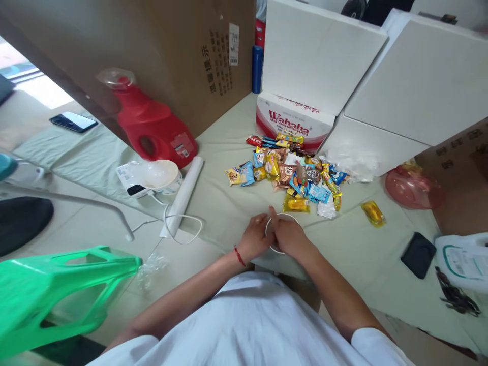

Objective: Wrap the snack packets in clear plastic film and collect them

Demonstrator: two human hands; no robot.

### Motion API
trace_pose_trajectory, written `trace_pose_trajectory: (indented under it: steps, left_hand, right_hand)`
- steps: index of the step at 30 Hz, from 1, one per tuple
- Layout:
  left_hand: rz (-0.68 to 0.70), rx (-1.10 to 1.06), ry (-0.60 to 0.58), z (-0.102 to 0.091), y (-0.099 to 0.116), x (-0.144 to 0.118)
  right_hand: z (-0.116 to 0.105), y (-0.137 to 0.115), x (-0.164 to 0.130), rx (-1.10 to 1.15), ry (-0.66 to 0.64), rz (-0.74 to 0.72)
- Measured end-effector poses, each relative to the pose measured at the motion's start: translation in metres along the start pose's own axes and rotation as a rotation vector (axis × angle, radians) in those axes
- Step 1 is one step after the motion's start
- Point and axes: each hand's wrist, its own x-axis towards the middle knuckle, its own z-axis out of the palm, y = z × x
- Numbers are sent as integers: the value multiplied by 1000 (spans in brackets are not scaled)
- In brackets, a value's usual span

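both hands on a white bowl (284, 217) by the snack pile (290, 175): left hand (256, 238) fingers curled on its rim, right hand (290, 236) covers it, steadying; right grip unclear.

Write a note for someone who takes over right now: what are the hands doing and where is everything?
Left hand: fingers on the rim of a small white bowl, near side.
Right hand: lies over the bowl, fingers on its rim too.
The bowl sits on the cloth just in front of the person; what is inside is hidden.
Snack pile: just beyond the bowl, by the Wahaha box.
One yellow snack lies apart, to the right.
Done: nothing visibly moved into the bowl.
Left: the whole pile.
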Motion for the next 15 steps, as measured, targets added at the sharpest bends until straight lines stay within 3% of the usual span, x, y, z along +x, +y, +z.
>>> trace_pose_trajectory:
  steps: [4,8,10,13,15]
  left_hand:
    - [-20,5,-70,-5,11,8]
    - [-25,-1,-168,-14,17,13]
    - [-48,45,-194,-12,18,15]
    - [-93,124,-204,-7,21,17]
    - [-113,132,-176,-4,25,18]
  right_hand:
    - [3,14,-23,263,224,4]
    - [-12,59,-54,547,673,119]
    - [-35,100,-56,547,1018,328]
    - [-83,185,-31,438,1532,644]
    - [-110,245,1,372,1607,754]
